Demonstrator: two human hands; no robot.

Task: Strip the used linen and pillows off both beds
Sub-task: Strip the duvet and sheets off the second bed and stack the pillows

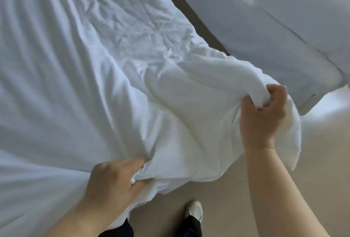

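Note:
A crumpled white sheet (pixel 94 56) covers the bed that fills the left and middle of the head view. Its near corner is bunched and lifted off the bed edge. My left hand (pixel 115 178) grips a fold of the sheet at the bottom edge. My right hand (pixel 265 115) holds the gathered corner higher up at the right, fingers curled round the cloth. Two white pillows (pixel 284 34) lie at the upper right, on what looks like the second bed.
A brown strip of floor (pixel 189 9) runs between the beds. Beige carpet (pixel 217 189) shows below the sheet corner. My white shoe (pixel 195 212) and dark trouser legs stand at the bottom middle, close to the bed edge.

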